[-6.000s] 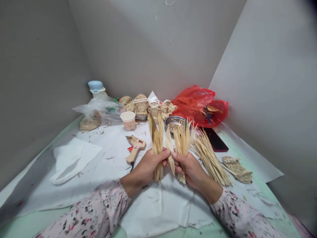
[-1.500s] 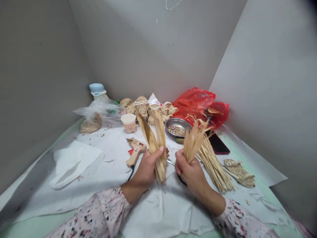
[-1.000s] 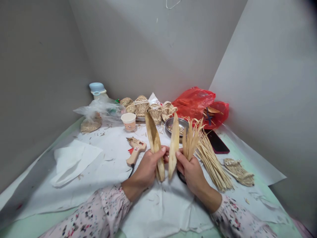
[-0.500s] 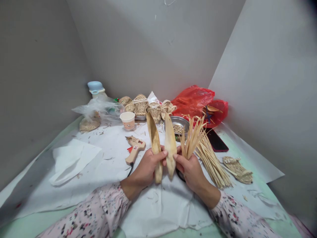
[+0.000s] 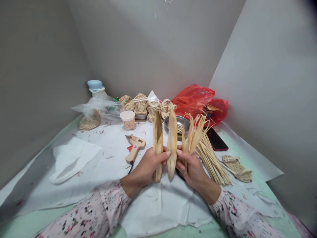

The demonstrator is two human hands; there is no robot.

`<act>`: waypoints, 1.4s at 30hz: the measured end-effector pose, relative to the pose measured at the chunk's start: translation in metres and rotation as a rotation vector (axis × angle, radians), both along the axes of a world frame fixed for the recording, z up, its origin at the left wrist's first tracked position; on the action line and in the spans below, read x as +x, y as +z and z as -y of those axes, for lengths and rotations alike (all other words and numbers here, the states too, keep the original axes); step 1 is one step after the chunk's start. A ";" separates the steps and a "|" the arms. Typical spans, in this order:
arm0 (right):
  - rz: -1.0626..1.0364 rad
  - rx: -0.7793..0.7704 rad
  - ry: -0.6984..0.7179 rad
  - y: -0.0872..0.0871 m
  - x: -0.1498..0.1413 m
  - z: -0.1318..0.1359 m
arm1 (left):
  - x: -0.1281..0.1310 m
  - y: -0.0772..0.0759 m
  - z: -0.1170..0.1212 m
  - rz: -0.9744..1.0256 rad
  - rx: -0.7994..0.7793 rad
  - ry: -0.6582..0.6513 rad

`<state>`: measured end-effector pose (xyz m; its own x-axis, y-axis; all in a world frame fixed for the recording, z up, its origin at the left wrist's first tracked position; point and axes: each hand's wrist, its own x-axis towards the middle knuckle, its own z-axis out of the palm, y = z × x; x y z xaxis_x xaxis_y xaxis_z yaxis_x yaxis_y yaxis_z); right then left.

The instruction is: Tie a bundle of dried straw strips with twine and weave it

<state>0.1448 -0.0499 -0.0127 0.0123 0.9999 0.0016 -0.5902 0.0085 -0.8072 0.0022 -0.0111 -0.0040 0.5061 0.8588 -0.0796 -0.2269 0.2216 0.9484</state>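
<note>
1. Far-left corner of the worktop: crumpled clear plastic bag over a woven straw disc, blue-capped bottle just behind.
2. Left part of the worktop: folded white tissue on white paper sheeting, scattered with straw scraps.
3. Far edge, centre-left: paper cup, row of small woven straw baskets. Nearer the hands: wooden-toned hot glue gun, black cord running down behind the left hand.
4. Left grip: closed round the lower half of an upright folded husk, thumb across the front, fully occupied.
5. Just right of that: second husk, upright, tip toward the far edge, long axis nearly parallel to the first, lower end between both hands. Left fingertips touching it; actual holding hand: cannot tell.
6. Right grip: curled shut round the base of a fan of split straw strips, tips splayed up and right.
7. Far right: metal dish of scraps, red plastic bag, dark phone, loose straw strip bundle, woven straw sandal.
</note>
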 end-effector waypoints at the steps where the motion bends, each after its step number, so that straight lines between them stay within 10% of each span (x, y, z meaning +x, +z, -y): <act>1: -0.005 0.002 0.014 0.000 0.000 0.000 | 0.000 0.001 0.000 0.006 -0.015 -0.003; 15: 0.195 -0.001 0.031 0.003 -0.007 0.000 | 0.002 0.004 0.001 -0.123 0.097 0.078; 29: 0.197 0.015 -0.107 0.002 -0.003 0.000 | 0.003 -0.001 0.000 0.158 -0.085 0.122; 42: 0.098 0.083 0.013 -0.006 0.001 0.002 | 0.001 0.007 0.006 0.087 -0.034 -0.067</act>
